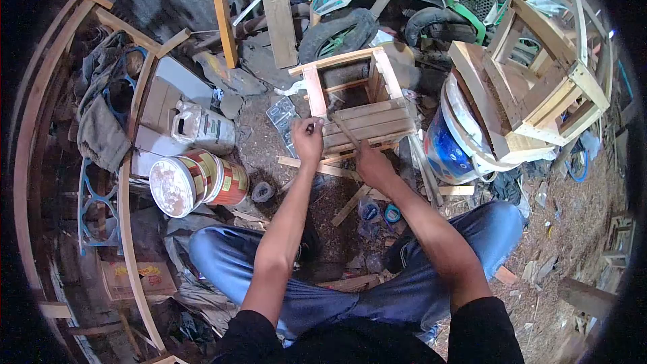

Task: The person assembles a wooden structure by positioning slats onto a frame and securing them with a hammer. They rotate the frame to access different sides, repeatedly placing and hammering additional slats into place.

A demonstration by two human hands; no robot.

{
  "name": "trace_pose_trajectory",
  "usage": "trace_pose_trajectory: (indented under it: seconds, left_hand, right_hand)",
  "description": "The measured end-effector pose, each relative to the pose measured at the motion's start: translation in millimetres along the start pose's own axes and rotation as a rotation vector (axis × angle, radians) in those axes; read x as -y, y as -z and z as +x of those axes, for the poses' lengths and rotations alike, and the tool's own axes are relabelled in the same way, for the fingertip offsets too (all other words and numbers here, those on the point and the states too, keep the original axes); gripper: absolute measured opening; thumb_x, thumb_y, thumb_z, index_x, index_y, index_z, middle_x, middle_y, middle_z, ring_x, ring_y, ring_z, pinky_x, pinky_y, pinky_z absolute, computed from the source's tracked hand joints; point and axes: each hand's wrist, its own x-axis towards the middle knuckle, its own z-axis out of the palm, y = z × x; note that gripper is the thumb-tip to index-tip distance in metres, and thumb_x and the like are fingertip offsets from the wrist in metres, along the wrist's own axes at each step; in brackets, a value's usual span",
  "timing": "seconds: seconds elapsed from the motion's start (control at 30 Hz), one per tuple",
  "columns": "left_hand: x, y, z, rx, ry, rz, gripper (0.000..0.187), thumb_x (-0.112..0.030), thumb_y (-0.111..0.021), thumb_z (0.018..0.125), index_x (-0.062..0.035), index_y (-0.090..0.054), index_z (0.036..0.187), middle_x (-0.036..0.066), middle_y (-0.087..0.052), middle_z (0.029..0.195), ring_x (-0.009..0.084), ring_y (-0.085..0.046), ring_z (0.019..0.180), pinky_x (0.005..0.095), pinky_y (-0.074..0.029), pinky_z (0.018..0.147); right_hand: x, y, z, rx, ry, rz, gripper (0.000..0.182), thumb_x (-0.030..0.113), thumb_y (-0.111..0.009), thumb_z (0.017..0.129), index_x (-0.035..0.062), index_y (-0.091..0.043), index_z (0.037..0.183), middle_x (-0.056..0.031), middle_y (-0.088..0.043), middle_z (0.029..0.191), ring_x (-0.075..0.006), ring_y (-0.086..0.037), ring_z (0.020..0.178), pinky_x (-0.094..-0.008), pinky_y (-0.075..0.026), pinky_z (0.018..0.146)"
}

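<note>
A small wooden frame (381, 67) stands on the ground in front of me, its near side covered with slats (369, 121). My right hand (374, 165) is closed around the handle of a hammer (346, 131), which slants up and left over the slats. The hammer's head lies near the frame's left edge, beside my left hand. At the left end of the slats my left hand (307, 139) is closed, fingers pinched together; whatever lies in them is too small to make out. A clear compartment box (282, 121) of small parts rests just left of that hand.
Paint buckets (176, 187) and a white jerrycan (202, 128) stand to the left. On the right, a wooden frame piece (532, 87) sits on a blue-and-white bucket (448, 152). A tape measure (392, 213) and wood offcuts (352, 205) lie between my legs. A tyre (337, 37) is behind.
</note>
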Motion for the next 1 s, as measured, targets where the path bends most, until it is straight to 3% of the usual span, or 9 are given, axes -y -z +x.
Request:
trace_pose_trajectory:
  seconds: [0.23, 0.3, 0.5, 0.53, 0.6, 0.77, 0.83, 0.9, 1.0]
  left_hand:
    - [11.2, 2.7, -7.6, -0.045, -0.128, 0.043, 0.011, -0.014, -0.071, 0.078, -0.0046, -0.069, 0.084, 0.010, -0.061, 0.085, 0.0255, -0.059, 0.083, 0.0339, -0.046, 0.073]
    - [11.7, -0.3, -5.8, -0.038, -0.064, 0.029, 0.011, -0.014, -0.070, 0.080, -0.0040, -0.070, 0.083, 0.010, -0.061, 0.086, 0.0242, -0.059, 0.082, 0.0332, -0.046, 0.073]
    - [2.3, 3.6, -4.2, 0.041, 0.042, -0.114, 0.008, -0.010, -0.068, 0.079, -0.0046, -0.069, 0.085, 0.011, -0.061, 0.088, 0.0278, -0.056, 0.081, 0.0345, -0.045, 0.072]
    - [5.0, 2.3, -3.8, 0.033, -0.002, -0.102, 0.007, -0.009, -0.068, 0.079, -0.0047, -0.069, 0.085, 0.011, -0.061, 0.088, 0.0273, -0.056, 0.079, 0.0331, -0.045, 0.070]
    - [11.0, 1.6, -4.9, 0.016, -0.072, -0.042, 0.009, -0.009, -0.068, 0.080, -0.0030, -0.068, 0.086, 0.012, -0.061, 0.089, 0.0272, -0.058, 0.081, 0.0331, -0.046, 0.072]
    - [5.2, -3.5, -15.3, -0.119, -0.242, 0.081, 0.008, -0.007, -0.068, 0.078, -0.0010, -0.066, 0.084, 0.014, -0.063, 0.088, 0.0288, -0.060, 0.083, 0.0337, -0.048, 0.072]
    - [5.4, -2.7, -20.0, -0.091, -0.161, 0.093, 0.008, -0.007, -0.068, 0.078, -0.0013, -0.065, 0.083, 0.014, -0.062, 0.086, 0.0290, -0.060, 0.080, 0.0349, -0.048, 0.070]
    - [5.6, -1.2, -19.0, -0.137, -0.161, 0.062, 0.010, -0.009, -0.068, 0.078, -0.0015, -0.066, 0.085, 0.012, -0.060, 0.083, 0.0285, -0.059, 0.077, 0.0359, -0.047, 0.068]
    - [2.8, 4.1, -14.8, -0.021, -0.028, 0.100, 0.014, -0.013, -0.068, 0.080, -0.0024, -0.068, 0.088, 0.011, -0.058, 0.080, 0.0269, -0.058, 0.072, 0.0347, -0.047, 0.067]
  right_hand:
    - [2.8, 4.2, 5.0, -0.026, 0.109, -0.055, 0.022, 0.016, -0.043, 0.093, -0.0040, -0.041, 0.101, -0.0316, -0.059, 0.074, -0.0497, -0.059, 0.073, -0.0561, -0.048, 0.064]
    - [11.6, 12.8, 5.5, 0.131, -0.033, -0.030, 0.030, 0.008, -0.052, 0.083, -0.0055, -0.041, 0.108, -0.0312, -0.061, 0.087, -0.0463, -0.062, 0.085, -0.0532, -0.050, 0.074]
    - [20.3, 18.1, 1.7, 0.151, -0.048, -0.014, 0.041, 0.013, -0.063, 0.079, -0.0073, -0.041, 0.106, -0.0310, -0.062, 0.088, -0.0456, -0.062, 0.088, -0.0511, -0.052, 0.076]
    - [18.6, 16.1, 0.0, 0.152, -0.054, -0.012, 0.041, 0.013, -0.063, 0.079, -0.0073, -0.041, 0.106, -0.0310, -0.062, 0.088, -0.0456, -0.062, 0.088, -0.0511, -0.052, 0.076]
    - [12.9, 11.9, -3.6, -0.025, 0.153, -0.043, 0.025, 0.019, -0.043, 0.094, -0.0052, -0.041, 0.100, -0.0328, -0.059, 0.073, -0.0483, -0.060, 0.070, -0.0553, -0.048, 0.060]
    - [22.4, 24.8, 5.1, 0.016, 0.028, 0.054, 0.028, 0.021, -0.049, 0.092, -0.0046, -0.043, 0.103, -0.0324, -0.060, 0.076, -0.0500, -0.059, 0.077, -0.0560, -0.047, 0.067]
    - [32.8, 32.7, 5.5, 0.060, -0.010, 0.081, 0.031, 0.022, -0.053, 0.091, -0.0045, -0.044, 0.105, -0.0320, -0.061, 0.080, -0.0499, -0.060, 0.081, -0.0558, -0.048, 0.070]
    - [38.1, 34.2, 4.2, 0.005, 0.026, 0.075, 0.027, 0.023, -0.044, 0.096, -0.0030, -0.045, 0.103, -0.0323, -0.060, 0.077, -0.0524, -0.058, 0.078, -0.0575, -0.047, 0.068]
    - [36.4, 30.2, 3.8, 0.011, 0.053, 0.055, 0.027, 0.023, -0.046, 0.095, -0.0035, -0.046, 0.101, -0.0323, -0.059, 0.074, -0.0520, -0.057, 0.076, -0.0576, -0.045, 0.066]
